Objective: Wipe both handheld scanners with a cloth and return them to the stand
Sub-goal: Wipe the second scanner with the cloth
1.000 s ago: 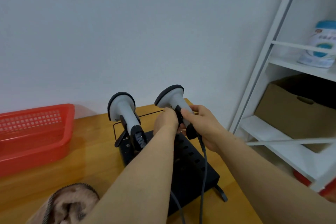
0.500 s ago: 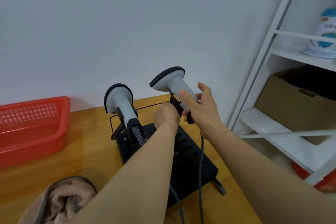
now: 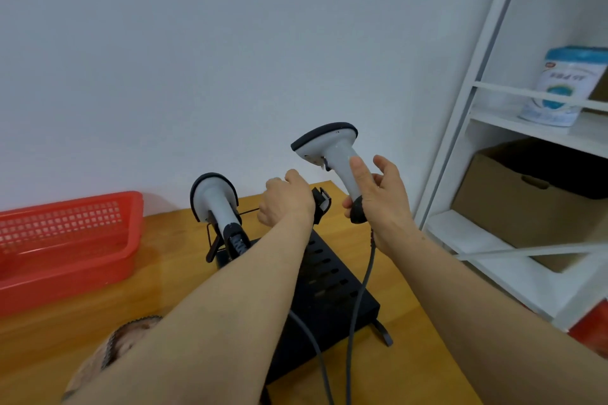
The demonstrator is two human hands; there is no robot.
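Scanner wiping seemed not yet begun: cloth (image 3: 108,350) lay idle near left; one scanner (image 3: 215,202) sat in the stand (image 3: 329,286); left hand (image 3: 286,202) curled round the empty cradle (image 3: 321,202); right hand (image 3: 381,204) gripped the other scanner (image 3: 332,151) by its handle, aloft. Next, likely, fetching that cloth

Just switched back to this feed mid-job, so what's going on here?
A person's right hand grips one corded scanner by its handle, held in the air clear of the black stand. The left hand is at the stand's empty right cradle; whether it grips it is hidden. The other scanner sits docked on the stand's left side. The cloth lies untouched at the near edge of the table, so no wiping is under way.
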